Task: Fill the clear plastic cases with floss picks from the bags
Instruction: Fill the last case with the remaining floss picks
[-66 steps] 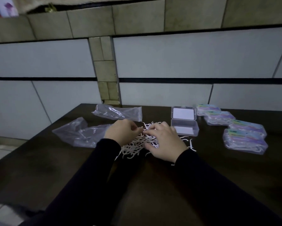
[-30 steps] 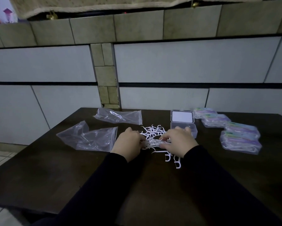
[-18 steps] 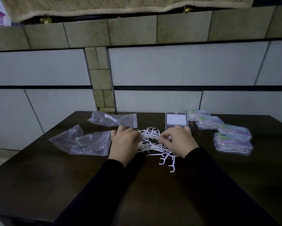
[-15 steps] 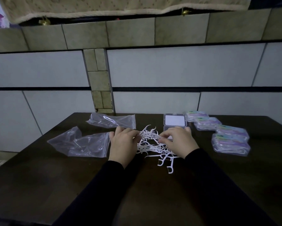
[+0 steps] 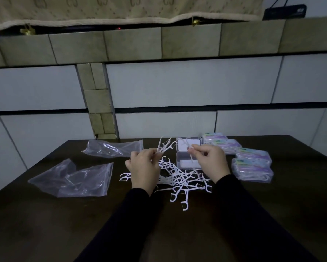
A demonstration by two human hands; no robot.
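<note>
My left hand pinches bundle of floss picks; right hand pinches one pick. Light, stiff, tangle-prone; take by handles.

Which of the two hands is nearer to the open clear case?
The right hand: it hangs at the open clear case, partly in front of it, pinching one pick. The left hand is beside it, apart, holding a few picks.

A loose heap of white picks lay tangled on the desk. Just behind the heap an open clear case lay flat, lid folded back. Right of the heap sat four filled, closed cases. Left of the heap lay two crumpled clear bags, one nearer, one farther back.
</note>
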